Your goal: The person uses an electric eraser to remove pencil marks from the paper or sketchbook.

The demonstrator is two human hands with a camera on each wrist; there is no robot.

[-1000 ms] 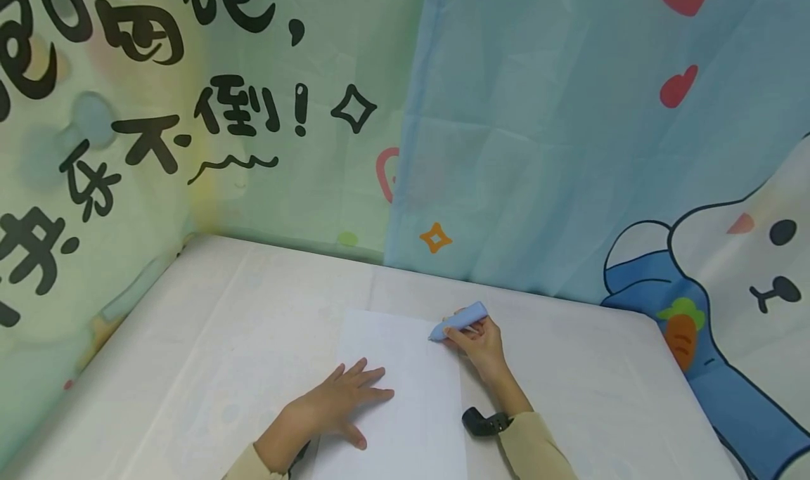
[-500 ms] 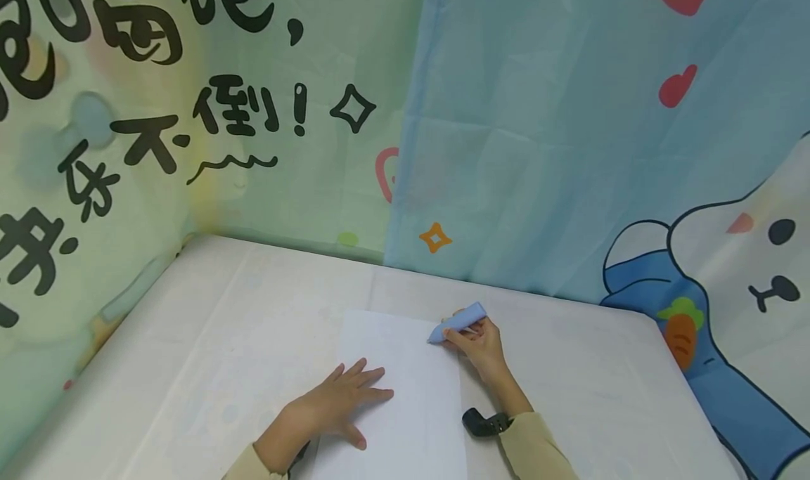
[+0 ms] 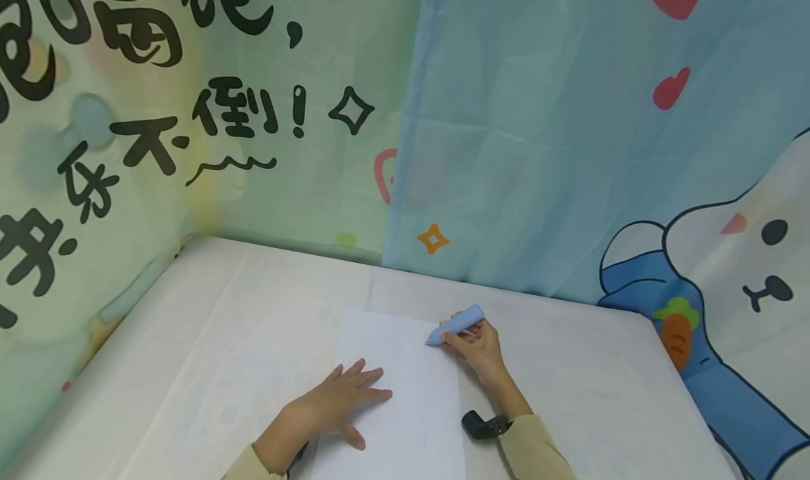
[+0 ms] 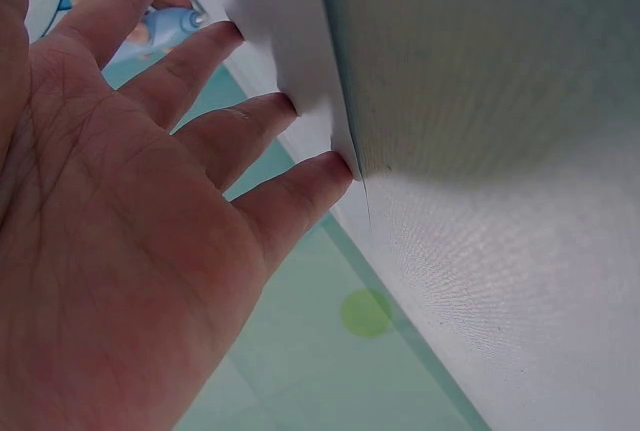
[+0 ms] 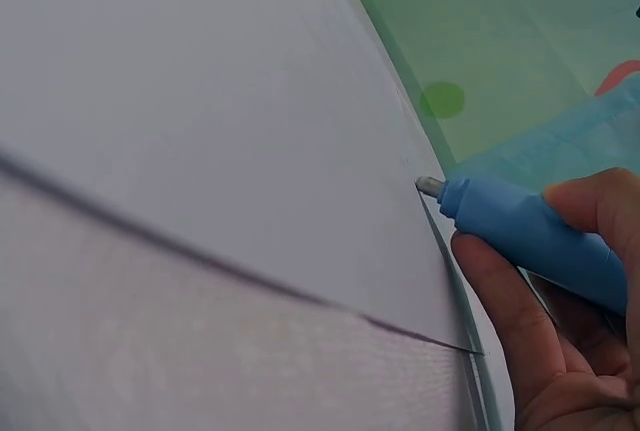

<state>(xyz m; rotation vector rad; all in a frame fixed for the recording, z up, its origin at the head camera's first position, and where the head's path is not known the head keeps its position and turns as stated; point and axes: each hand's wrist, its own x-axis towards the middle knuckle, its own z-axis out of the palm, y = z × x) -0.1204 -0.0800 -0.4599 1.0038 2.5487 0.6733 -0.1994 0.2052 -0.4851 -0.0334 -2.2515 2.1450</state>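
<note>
One stubby light-blue pen (image 3: 457, 323) with a grey tip, pinched in the curled grip of the right hand (image 3: 477, 346) at the far right corner of one white sheet of paper (image 3: 405, 381), pressed to the table (image 3: 190, 353) by the left hand (image 3: 335, 403), fingers spread flat.

left hand (image 3: 338, 403): flat, palm down, fingers straight and spread, pointing away from body | right hand (image 3: 479, 348): fingers and thumb curled in a grip, knuckles up, tilted toward the left | forearms: both in beige sleeves, angled inward | right wrist: dark band
</note>
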